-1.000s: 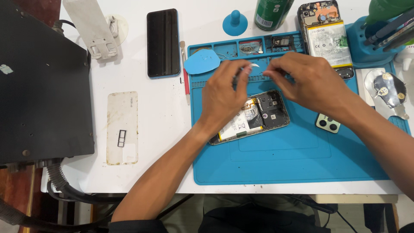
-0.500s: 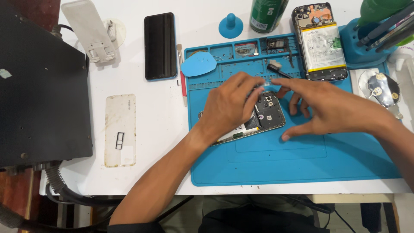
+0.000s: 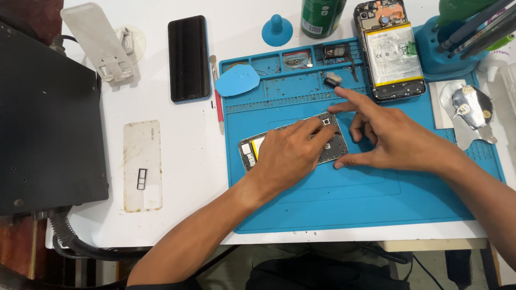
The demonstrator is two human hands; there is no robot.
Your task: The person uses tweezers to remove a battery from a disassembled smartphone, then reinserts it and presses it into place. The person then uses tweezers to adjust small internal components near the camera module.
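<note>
The opened phone (image 3: 293, 145) under my hands lies flat on the blue mat, back cover off, tilted with its upper end toward the far right. I see its silver frame, a yellow strip near the left end and dark circuit parts at the right end.

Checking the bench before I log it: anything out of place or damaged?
Yes: small loose debris litters the blue mat near its top trays, and the clear phone case left of it looks yellowed and stained.
</note>
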